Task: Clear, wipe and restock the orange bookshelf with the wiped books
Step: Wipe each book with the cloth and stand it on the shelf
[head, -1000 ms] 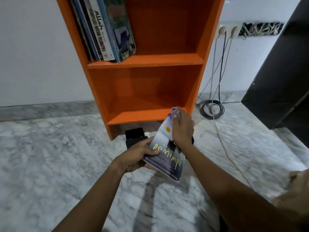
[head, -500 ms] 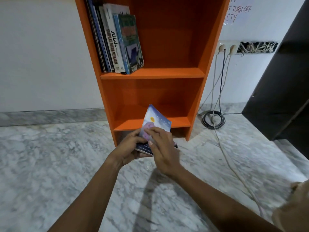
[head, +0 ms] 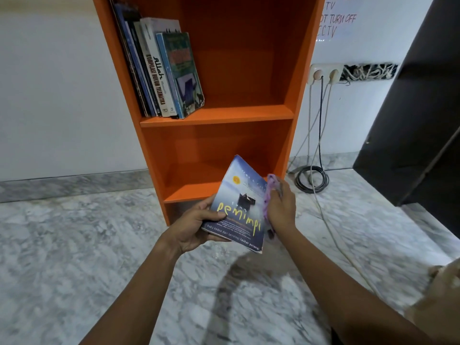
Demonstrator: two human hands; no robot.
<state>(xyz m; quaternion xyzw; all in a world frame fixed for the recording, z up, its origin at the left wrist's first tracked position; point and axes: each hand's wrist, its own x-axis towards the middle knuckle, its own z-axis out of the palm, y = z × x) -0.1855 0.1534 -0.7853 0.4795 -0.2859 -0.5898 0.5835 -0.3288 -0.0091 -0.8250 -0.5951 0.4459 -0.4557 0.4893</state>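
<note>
Cloth (head: 270, 192) now off cover, at right edge — book (head: 240, 207) long axis toward shelf, both hands gripping.

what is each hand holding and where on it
The left hand grips the blue book at its lower left edge, thumb on the cover. The right hand holds a purple cloth against the book's right edge.

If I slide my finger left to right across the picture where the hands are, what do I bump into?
Left hand → blue paperback book with yellow title → purple cloth → right hand → coiled black cable on the floor.
</note>
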